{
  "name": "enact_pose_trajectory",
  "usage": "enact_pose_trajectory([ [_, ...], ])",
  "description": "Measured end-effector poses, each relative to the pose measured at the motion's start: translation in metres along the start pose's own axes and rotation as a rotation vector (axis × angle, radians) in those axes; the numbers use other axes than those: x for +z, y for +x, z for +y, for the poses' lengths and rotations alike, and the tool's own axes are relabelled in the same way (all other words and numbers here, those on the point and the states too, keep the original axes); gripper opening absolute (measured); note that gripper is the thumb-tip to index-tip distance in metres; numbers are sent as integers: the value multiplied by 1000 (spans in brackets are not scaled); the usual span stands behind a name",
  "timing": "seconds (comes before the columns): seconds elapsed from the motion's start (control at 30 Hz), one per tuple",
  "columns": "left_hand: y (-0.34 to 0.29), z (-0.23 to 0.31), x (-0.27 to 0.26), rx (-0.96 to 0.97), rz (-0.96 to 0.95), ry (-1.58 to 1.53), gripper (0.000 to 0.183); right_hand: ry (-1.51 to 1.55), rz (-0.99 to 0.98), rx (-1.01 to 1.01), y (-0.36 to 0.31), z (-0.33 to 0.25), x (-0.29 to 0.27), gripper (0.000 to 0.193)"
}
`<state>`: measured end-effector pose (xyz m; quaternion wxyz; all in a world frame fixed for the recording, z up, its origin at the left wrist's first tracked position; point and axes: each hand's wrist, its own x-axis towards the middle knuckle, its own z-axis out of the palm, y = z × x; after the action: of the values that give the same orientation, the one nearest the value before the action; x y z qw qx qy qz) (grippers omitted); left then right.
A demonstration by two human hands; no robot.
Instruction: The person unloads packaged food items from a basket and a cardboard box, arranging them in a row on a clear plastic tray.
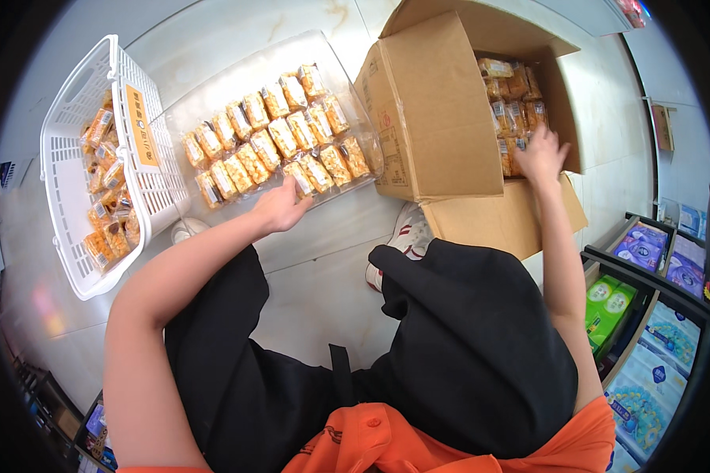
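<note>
In front of me lies a clear plastic tray (pixel 248 75) with rows of wrapped golden snack packets (pixel 280 135). My left hand (pixel 282 208) is at its near edge, beside the left end of the front row. Its thumb and finger are apart, and a fingertip meets or nearly meets a packet (pixel 297 178). At the right stands an opened cardboard box (pixel 446 110), holding more of the same packets (pixel 515 114). My right hand (pixel 543 156) reaches over its near edge with fingers spread, close to the packets, and no packet shows in it.
A white slotted basket (pixel 146 193) with similar packets stands at the left. One box flap (pixel 489 225) hangs toward my knees. To the right, shelf bins hold purple packs (pixel 643 244), green packs (pixel 607 307) and blue packs (pixel 655 378). My shoes are on the tiled floor (pixel 292 296).
</note>
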<state>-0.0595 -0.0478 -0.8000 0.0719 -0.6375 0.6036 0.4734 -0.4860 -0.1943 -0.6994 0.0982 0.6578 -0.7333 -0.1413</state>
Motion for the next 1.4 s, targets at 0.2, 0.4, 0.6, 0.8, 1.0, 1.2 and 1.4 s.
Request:
enact_pose_trajectory([
  [0.2,-41,-7,-21,75,-16,-183,41,417,-224,63,13,51,11,85],
  [0.4,-69,-20,-35,47,70,-434,36,413,-208,46,11,44,33,89],
  [0.6,-74,-36,-42,129,186,-606,31,851,-405,204,21,43,11,82],
  [0.8,-82,-7,-76,197,290,-773,31,1849,-410,66,11,-11,-106,60],
  [1.0,-108,57,-101,414,121,-871,40,1332,-238,-510,-33,-106,-184,55],
  [1.2,-134,105,-95,462,-28,-1312,49,963,135,-962,-99,-199,-186,80],
  [1.4,-97,62,-79,91,66,-1242,46,988,-101,-1013,-98,-200,-170,73],
])
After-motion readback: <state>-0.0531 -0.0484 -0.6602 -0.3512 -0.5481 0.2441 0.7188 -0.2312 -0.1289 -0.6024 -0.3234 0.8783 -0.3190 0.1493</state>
